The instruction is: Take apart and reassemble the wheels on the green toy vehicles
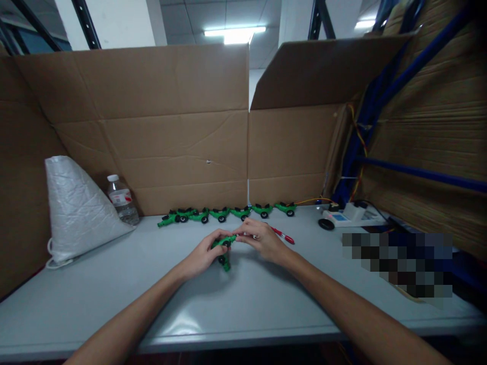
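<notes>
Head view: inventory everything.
Held toy: 1, green, centre
Row toys: about 7, green, rear
Pen: 1, red, centre right
Bottle: 1, clear, rear left
Bag: 1, silver, left
Power strip: 1, white, rear right
Disc: 1, black, rear right
Wires: several, mixed, rear right
Patch: 1, pixelated, right
Table: 1, grey, below
Cardboard: several, brown, rear and sides
Frame: 1, blue, right
Lights: 2, white, overhead
Left hand: 1, bare, centre
Right hand: 1, bare, centre

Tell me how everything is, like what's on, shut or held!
Green toy: held, partly covered
Left grip: closed on the green toy
Right grip: bunched at the toy's end, hold unclear
Other green toys: lined up at the back
Red pen-like tool: lying down, partly hidden
Bottle: cap on
Silvery bag: upright
Power strip: plugs in it
Ceiling light: on
</notes>
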Tool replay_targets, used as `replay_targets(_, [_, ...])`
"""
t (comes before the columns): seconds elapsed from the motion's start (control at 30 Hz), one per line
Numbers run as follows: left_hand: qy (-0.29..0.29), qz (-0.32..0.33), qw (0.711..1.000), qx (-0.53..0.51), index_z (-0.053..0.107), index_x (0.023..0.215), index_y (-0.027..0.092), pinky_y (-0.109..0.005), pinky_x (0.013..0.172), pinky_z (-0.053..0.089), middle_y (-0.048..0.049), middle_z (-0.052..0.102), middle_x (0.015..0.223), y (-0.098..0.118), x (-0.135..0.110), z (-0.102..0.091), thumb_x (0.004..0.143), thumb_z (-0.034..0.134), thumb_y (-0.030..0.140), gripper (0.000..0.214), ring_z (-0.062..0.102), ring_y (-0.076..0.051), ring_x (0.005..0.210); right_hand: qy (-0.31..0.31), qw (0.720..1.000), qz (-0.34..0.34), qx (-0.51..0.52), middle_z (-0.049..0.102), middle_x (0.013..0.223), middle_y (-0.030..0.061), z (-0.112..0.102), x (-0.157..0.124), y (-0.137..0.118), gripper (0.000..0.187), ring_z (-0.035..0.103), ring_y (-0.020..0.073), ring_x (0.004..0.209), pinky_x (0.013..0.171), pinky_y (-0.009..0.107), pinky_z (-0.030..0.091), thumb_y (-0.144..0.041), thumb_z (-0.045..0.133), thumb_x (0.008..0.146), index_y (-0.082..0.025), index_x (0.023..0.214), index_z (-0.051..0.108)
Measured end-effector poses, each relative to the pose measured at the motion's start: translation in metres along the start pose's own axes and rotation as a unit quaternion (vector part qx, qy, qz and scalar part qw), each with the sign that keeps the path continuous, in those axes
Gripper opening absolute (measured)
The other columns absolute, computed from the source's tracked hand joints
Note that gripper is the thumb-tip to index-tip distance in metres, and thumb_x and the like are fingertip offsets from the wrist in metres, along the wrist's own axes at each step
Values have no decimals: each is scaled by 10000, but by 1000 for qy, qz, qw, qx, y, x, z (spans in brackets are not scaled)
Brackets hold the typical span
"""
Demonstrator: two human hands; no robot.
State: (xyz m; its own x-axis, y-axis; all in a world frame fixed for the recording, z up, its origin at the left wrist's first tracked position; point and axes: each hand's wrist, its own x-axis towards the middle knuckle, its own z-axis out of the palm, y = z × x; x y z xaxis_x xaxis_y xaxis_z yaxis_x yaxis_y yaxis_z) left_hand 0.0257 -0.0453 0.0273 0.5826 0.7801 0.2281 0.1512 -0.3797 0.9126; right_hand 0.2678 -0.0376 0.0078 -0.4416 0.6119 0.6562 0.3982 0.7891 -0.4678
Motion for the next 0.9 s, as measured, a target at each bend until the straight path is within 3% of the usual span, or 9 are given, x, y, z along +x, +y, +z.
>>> replay_targets(0.13, [55,-10,998,-2,716,1004,167,-298,838,476,-70,690,910,-6,4,4,964,644,490,333,631,-199,875,-1,999,-29,-24,639,996,58,5,-2,-5,215,636,189,900,796,297,489,-306,605,1045,-239,1189,750])
replay_targets(0.23, [71,-27,997,-14,678,899,167,-264,694,458,-32,644,775,-10,6,5,936,679,547,382,583,-156,705,-2,999,-38,-39,633,991,58,10,-2,-10,195,633,184,889,786,291,487,-298,585,1055,-231,1150,742])
replay_targets(0.57, [77,-51,987,-132,643,804,154,-214,576,392,0,619,699,-5,6,3,859,794,474,359,531,-108,617,44,998,-34,0,631,949,40,14,0,-23,210,602,170,824,742,279,468,-371,638,1030,-236,1160,732])
replay_targets(0.77, [51,-83,977,-190,613,781,155,-213,549,359,-4,620,689,5,3,0,859,783,485,380,517,-101,579,59,998,6,26,632,859,31,15,0,-27,190,599,184,800,733,303,463,-388,654,1017,-219,983,731])
replay_targets(0.9, [46,-92,971,-214,614,843,153,-205,538,361,-1,609,697,6,2,-1,855,789,471,363,523,-98,575,68,998,8,4,632,905,34,13,0,-27,175,589,172,765,722,302,477,-372,651,1019,-228,1099,710])
